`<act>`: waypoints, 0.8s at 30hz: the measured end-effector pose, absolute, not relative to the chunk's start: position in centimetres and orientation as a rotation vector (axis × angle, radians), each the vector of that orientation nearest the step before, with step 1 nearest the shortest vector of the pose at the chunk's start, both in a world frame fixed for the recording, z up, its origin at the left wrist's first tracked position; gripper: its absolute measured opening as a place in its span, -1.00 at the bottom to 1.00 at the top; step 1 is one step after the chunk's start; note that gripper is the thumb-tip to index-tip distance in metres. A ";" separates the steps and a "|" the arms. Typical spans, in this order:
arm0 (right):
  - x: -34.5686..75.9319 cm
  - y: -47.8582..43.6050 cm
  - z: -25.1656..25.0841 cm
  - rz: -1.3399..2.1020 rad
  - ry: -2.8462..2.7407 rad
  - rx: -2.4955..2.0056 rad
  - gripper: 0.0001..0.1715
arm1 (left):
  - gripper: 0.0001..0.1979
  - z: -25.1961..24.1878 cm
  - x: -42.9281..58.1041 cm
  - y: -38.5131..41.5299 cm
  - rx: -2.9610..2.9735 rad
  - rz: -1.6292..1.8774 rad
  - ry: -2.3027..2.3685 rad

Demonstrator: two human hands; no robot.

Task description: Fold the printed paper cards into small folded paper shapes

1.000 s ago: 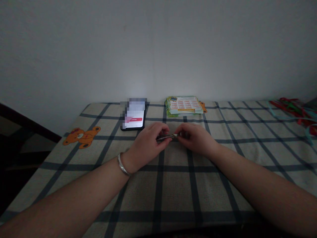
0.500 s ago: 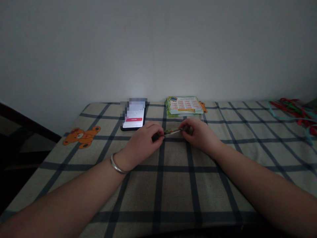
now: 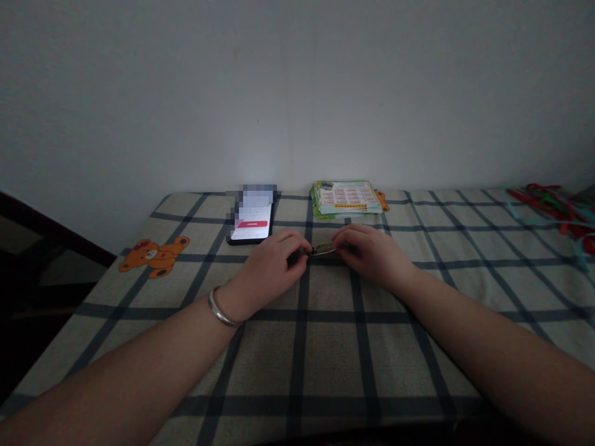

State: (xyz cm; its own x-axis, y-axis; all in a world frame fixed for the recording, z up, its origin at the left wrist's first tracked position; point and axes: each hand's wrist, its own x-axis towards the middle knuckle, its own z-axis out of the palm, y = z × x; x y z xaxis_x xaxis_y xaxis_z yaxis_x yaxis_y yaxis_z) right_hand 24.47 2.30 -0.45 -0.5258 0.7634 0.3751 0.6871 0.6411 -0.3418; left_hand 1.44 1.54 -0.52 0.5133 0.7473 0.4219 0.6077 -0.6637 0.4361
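- We hold a thin strip [image 3: 323,250] w/ coloured print between both hands, just above the cloth, near the middle of the table's far half. What it's made of is too dim to tell.
- Our left hand [image 3: 272,266] pinches its left end, fingers curled tight round it.
- Our right hand [image 3: 372,254] pinches the right end the same way, so only a short middle bit shows.
- A metal bracelet [image 3: 220,310] sits on our left wrist.
- The checked tablecloth [image 3: 325,347] is under both forearms; a bear print [image 3: 153,255] is on its left side.
- A lit phone [image 3: 251,222] lies just beyond the left hand.
- A stack of printed sheets [image 3: 346,197] lies beyond the right hand, by the wall.
- Coloured ribbons [image 3: 553,207] are far right, well apart.
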 end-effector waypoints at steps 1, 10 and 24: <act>24.6 2.4 -0.5 0.228 -2.359 -1.121 -0.89 | -0.82 -0.5 1.4 1.5 2.526 0.864 1.148; 24.8 2.7 -0.8 0.299 -2.362 -1.064 -0.88 | -0.82 -0.6 1.3 1.6 2.580 0.807 1.229; 24.8 2.8 -1.0 0.278 -2.363 -1.002 -0.88 | -0.83 -0.8 1.4 1.6 2.556 0.787 1.301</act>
